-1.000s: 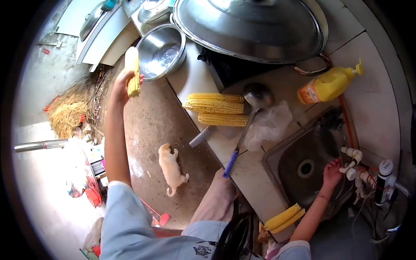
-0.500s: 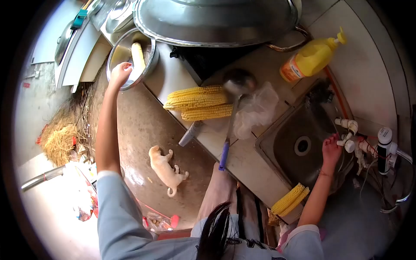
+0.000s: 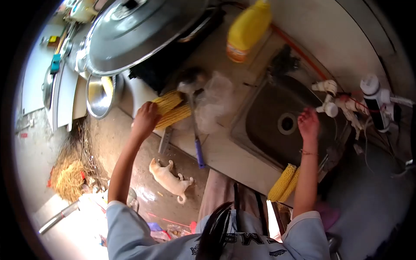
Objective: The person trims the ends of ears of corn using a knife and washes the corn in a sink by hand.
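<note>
My left hand (image 3: 146,118) is at the near ends of the yellow corn cobs (image 3: 173,115) on the counter, its fingers curled around the end of one cob. The upper cob partly hides behind my fingers. Over the right side of the steel sink (image 3: 255,125), my right hand (image 3: 308,125) hangs near the white tap (image 3: 328,108); its fingers are loosely apart and slightly blurred, with nothing visible in them. Beside the cobs lies a ladle (image 3: 196,130) with a purple handle. Another cob rests in the metal bowl (image 3: 92,102).
A large lidded pot (image 3: 138,34) stands at the back. Crumpled clear plastic (image 3: 214,104) and a yellow bottle (image 3: 249,30) are on the counter. More corn (image 3: 284,184) sits at the sink's near edge. A pale puppy (image 3: 170,178) lies on the floor.
My left hand has moved from the bowl to the cobs on the counter, closing on one. The view has shifted and turned. My right hand stays by the tap.
</note>
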`<state>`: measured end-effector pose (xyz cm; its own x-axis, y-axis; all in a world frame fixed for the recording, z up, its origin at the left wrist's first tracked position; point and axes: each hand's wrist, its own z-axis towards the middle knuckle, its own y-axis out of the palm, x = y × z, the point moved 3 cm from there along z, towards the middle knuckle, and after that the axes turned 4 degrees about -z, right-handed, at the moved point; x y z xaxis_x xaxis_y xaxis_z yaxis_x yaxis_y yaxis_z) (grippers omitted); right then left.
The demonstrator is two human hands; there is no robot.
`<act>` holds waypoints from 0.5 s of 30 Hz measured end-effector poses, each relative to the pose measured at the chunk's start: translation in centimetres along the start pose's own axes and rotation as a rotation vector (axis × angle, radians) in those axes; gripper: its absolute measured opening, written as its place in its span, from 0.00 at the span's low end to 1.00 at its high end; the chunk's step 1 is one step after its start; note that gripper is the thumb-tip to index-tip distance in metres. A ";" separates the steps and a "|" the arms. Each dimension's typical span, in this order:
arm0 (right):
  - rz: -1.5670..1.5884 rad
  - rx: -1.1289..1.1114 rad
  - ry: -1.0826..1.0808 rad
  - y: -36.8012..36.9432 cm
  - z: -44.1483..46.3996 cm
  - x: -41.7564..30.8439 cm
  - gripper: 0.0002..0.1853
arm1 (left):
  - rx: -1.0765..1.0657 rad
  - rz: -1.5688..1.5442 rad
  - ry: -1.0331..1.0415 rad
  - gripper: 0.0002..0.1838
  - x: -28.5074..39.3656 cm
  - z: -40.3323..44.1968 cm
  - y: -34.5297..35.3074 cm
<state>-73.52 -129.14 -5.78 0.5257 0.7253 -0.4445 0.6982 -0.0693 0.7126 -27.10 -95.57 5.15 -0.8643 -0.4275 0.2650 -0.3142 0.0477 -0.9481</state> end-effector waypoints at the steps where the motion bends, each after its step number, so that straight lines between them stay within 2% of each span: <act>1: -0.030 -0.006 -0.005 -0.1 -0.1 -0.1 0.13 | -0.032 0.038 -0.064 0.18 -0.1 -0.4 -0.7; 2: -0.027 0.008 -0.034 0.2 -0.2 -0.4 0.13 | -0.064 0.075 -0.122 0.17 0.6 -0.6 -1.5; 4: -0.264 0.196 -0.060 0.3 -1.0 -0.6 0.12 | 0.046 0.018 -0.277 0.15 4.4 -1.8 -5.3; 5: -0.264 0.216 -0.068 0.0 -1.0 -0.7 0.12 | 0.033 0.010 -0.261 0.15 6.4 -2.2 -6.4; 7: -0.360 0.174 -0.052 0.0 -0.2 -0.7 0.12 | -0.086 -0.247 -0.173 0.17 10.0 -2.6 -7.1; 8: -0.359 0.177 -0.050 0.1 0.0 -0.6 0.12 | -0.137 -0.610 -0.215 0.21 10.5 -3.2 -4.2; 9: -0.313 0.165 -0.042 0.3 0.3 -0.3 0.12 | -0.255 -0.937 -0.514 0.25 15.6 -2.1 -3.3; 10: -0.264 0.147 -0.037 0.6 0.7 0.0 0.13 | -0.426 -1.128 -0.574 0.26 20.3 -0.4 -2.2; 12: -0.250 0.114 -0.068 1.3 0.9 0.5 0.16 | -0.559 -1.429 -0.348 0.26 26.5 2.8 5.8; 13: -0.233 0.076 -0.001 2.6 0.4 0.6 0.17 | -0.755 -1.564 -0.299 0.25 30.0 5.0 8.8; 14: -0.226 0.043 0.066 3.4 0.1 0.7 0.18 | -0.845 -1.650 -0.323 0.25 33.6 6.8 11.2; 15: -0.204 0.000 0.068 3.6 0.2 0.9 0.19 | -0.671 -1.545 -0.184 0.24 36.3 8.8 14.0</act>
<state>-70.44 -128.85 -3.78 0.3391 0.7688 -0.5421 0.7868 0.0841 0.6114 -59.42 -118.33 -0.06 0.4253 -0.5271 0.7357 -0.8997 -0.1585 0.4066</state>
